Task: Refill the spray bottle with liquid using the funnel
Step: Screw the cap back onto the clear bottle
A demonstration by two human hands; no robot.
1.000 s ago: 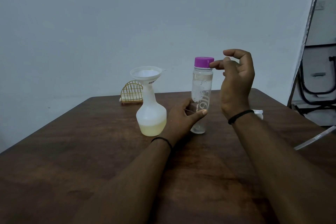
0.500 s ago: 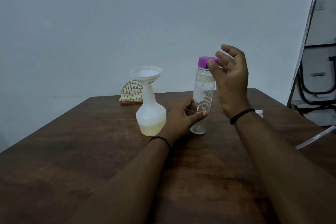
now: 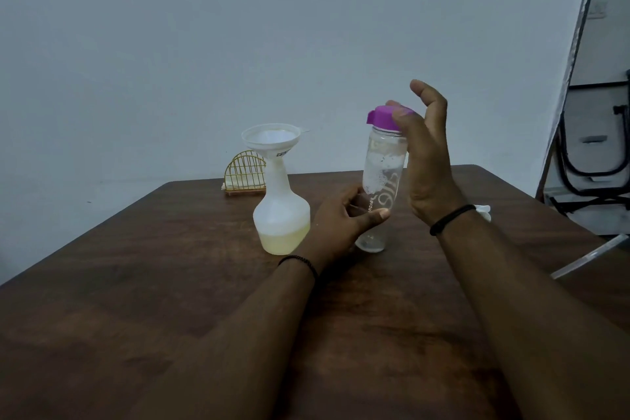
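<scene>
A dark brown wooden table (image 3: 136, 300) stands by a plain pale grey wall (image 3: 204, 44). The light is dim.

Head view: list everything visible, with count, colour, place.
table: 1, dark brown wood, fills lower frame
spray bottle: 1, white, pale yellow liquid at bottom, table centre
funnel: 1, white, in spray bottle's neck
clear bottle: 1, transparent, tilted, right of spray bottle
cap: 1, purple, on clear bottle
wire rack: 1, gold, far table edge
left hand: grips clear bottle low down
right hand: at the cap
</scene>
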